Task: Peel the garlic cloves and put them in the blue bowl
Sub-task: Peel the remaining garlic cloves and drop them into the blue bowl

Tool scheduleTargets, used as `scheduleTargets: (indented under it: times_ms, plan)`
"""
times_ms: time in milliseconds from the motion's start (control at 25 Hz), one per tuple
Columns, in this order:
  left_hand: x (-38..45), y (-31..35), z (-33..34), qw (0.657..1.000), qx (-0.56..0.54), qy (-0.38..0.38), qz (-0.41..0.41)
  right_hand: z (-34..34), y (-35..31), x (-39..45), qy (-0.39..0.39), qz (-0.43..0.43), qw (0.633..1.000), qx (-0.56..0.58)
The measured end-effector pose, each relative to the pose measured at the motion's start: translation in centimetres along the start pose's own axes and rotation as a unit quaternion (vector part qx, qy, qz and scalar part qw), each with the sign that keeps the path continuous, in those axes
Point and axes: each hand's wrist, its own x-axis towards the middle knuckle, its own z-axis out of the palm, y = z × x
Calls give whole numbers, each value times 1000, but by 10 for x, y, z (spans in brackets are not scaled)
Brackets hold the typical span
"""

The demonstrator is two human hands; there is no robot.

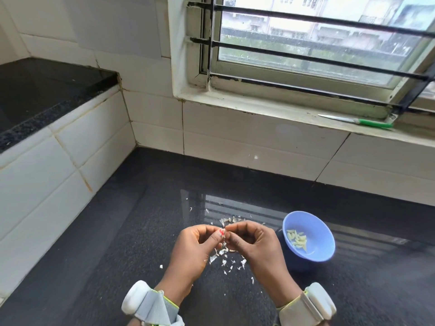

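Hands, left point(200, 243) and right point(251, 241), meet, fingers point(231, 228) curled.

On the surface point(141, 231), the bowl point(322, 252) holds peeled cloves point(297, 238); peel scraps point(226, 260) lie left of it, a knife point(357, 120) behind it on the sill point(259, 107).

head: worn, wide-angle | faces forward-down | close over counter point(141, 231) | window point(317, 43) ahead, upper right
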Motion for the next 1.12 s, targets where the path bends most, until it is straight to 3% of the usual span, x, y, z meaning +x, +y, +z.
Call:
scheduleTargets:
  times_ms: [240,520,800,1120]
  plan:
    - [2,-3,2,999,7,45,20,3,-6,-2,13,-44,996,-76]
    - [4,-7,4,997,34,66,29,9,-8,-3,10,10,998,62]
    - [3,-7,6,989,89,104,52,13,-4,-4,1,26,997,71]
    - [2,-6,4,986,133,72,67,9,-6,-1,-27,51,996,65]
